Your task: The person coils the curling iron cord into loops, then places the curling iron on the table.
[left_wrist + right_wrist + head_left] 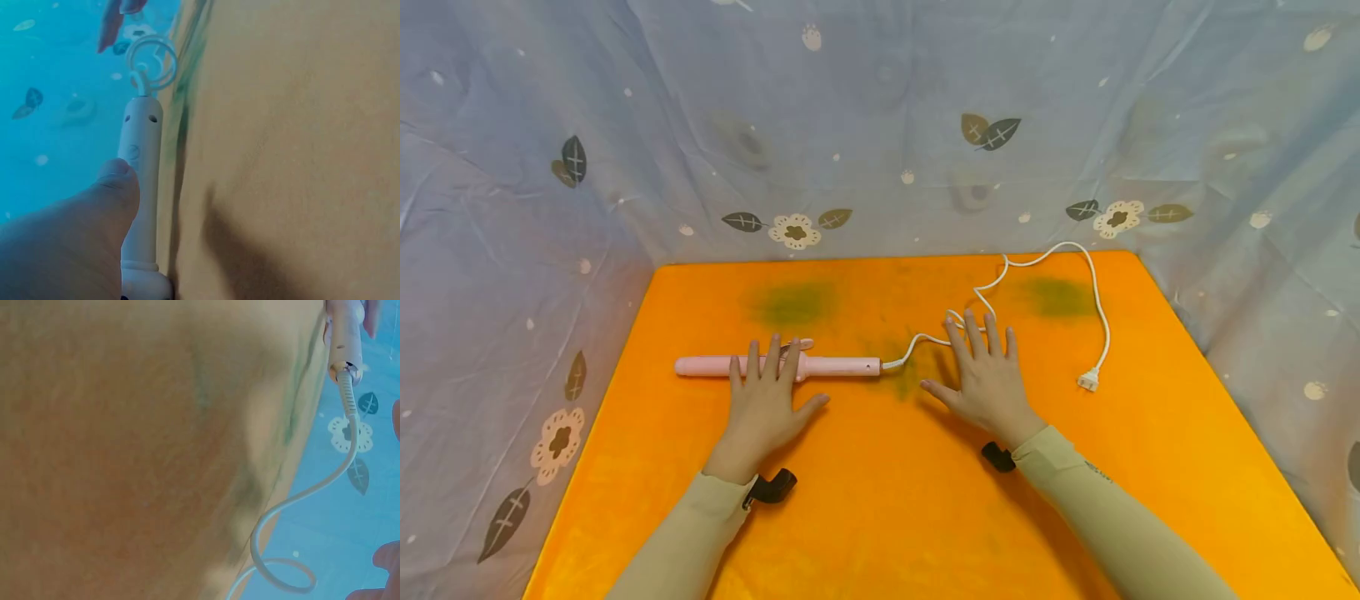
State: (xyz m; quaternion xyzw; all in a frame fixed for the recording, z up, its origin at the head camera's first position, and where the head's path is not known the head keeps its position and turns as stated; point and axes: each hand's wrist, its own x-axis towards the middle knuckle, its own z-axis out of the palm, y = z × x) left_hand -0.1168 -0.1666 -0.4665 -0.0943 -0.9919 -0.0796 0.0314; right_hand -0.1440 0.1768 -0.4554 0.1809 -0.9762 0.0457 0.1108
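Note:
A pink curling iron (842,367) lies sideways on the orange cloth, its barrel pointing left and its handle right. My left hand (763,408) is spread flat over the barrel and clamp, hiding part of them; whether it touches them I cannot tell. In the left wrist view, the thumb (115,187) appears in front of the handle (147,187). To the right, my right hand (992,387) is spread with its fingertips by the white cord (1101,308), holding nothing. The right wrist view shows the cord (312,487) leaving the handle end.
The cord curls back and round to a white two-pin plug (1087,380) on the right. An orange cloth (880,500) with green smudges covers the table. Patterned grey-blue curtains (880,125) hang behind and at both sides.

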